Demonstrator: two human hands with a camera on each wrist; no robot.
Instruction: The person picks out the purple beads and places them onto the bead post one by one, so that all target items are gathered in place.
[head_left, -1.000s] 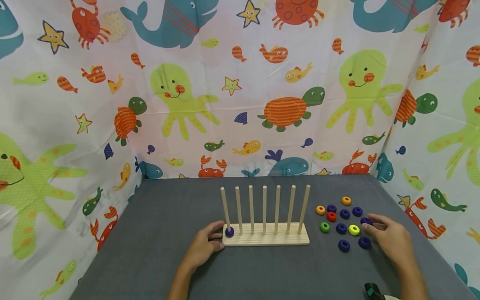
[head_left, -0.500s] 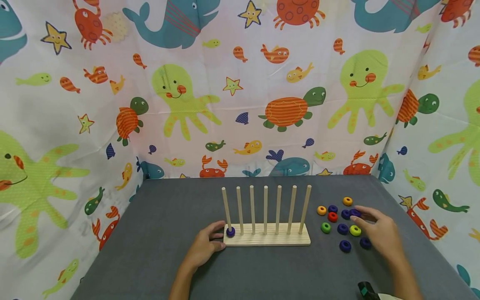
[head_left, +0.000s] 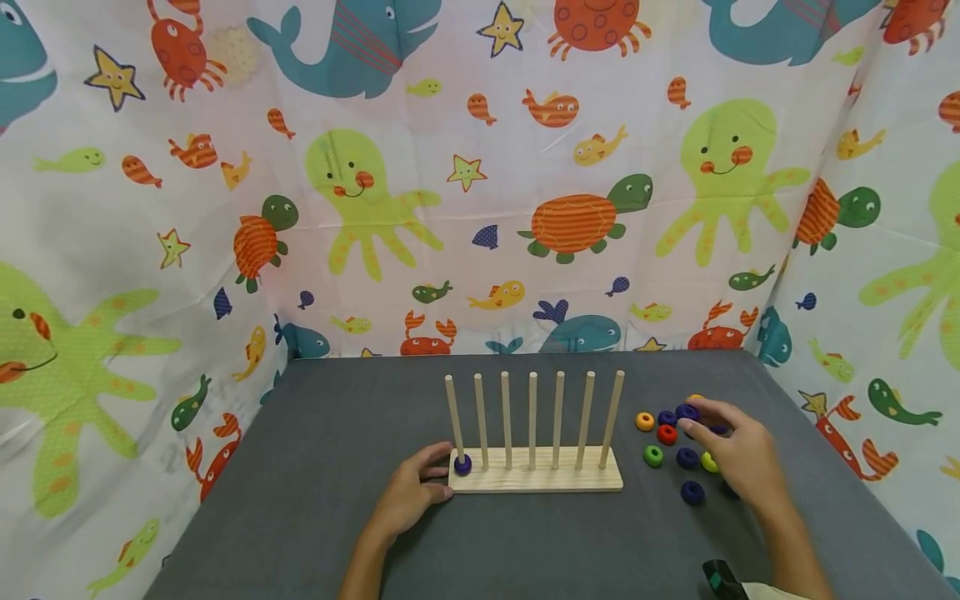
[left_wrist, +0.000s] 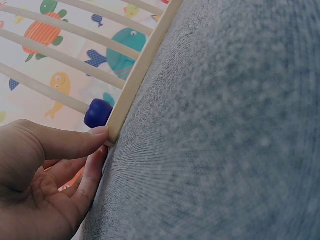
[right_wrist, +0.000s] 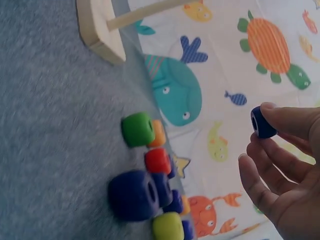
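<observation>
A pale wooden peg board [head_left: 536,482] with a row of several upright pegs stands mid-table. One dark blue bead [head_left: 462,465] sits at the foot of its leftmost peg. My left hand [head_left: 408,493] grips the board's left end, thumb at the front corner and fingers around the side, just beside that bead [left_wrist: 98,113]. Between thumb and fingertips, my right hand [head_left: 746,457] pinches another dark blue bead [right_wrist: 262,122], raised above the table in the right wrist view. Below and around that hand lie loose beads, partly hidden by it in the head view.
Loose beads right of the board include a green one [head_left: 652,455], a red one [head_left: 667,433], an orange one [head_left: 644,422], a yellow one [head_left: 708,462] and several blue ones. The grey table [head_left: 322,433] is backed by a patterned curtain [head_left: 465,225].
My right hand has picked up a blue bead from the right side of the group and carried it leftward over the others. The left hand stays on the board's end.
</observation>
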